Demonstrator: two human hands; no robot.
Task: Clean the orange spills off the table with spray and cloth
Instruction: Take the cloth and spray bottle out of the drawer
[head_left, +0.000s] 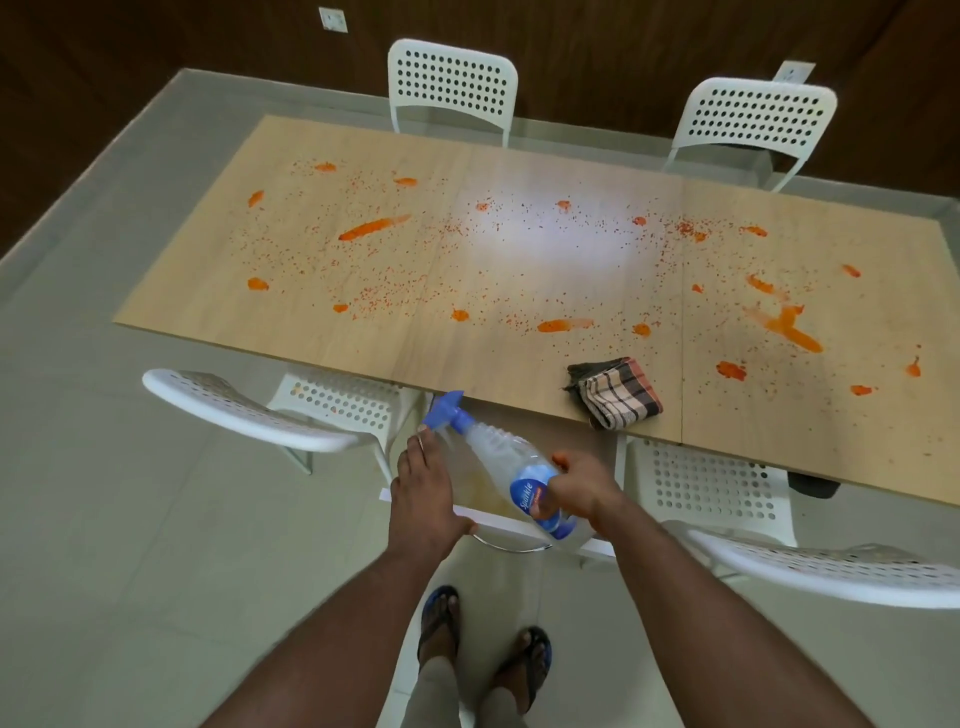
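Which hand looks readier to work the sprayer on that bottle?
Probably the left hand: its fingertips reach the blue trigger head, while the right hand grips the spray bottle body.

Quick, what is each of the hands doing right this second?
Left hand: open, fingers straight, fingertips by the blue nozzle of the spray bottle.
Right hand: closed around the spray bottle's body, holding it tilted.

Matt wood-grain table (395, 332), clear plastic spray bottle (498, 447), checked cloth (621, 392).
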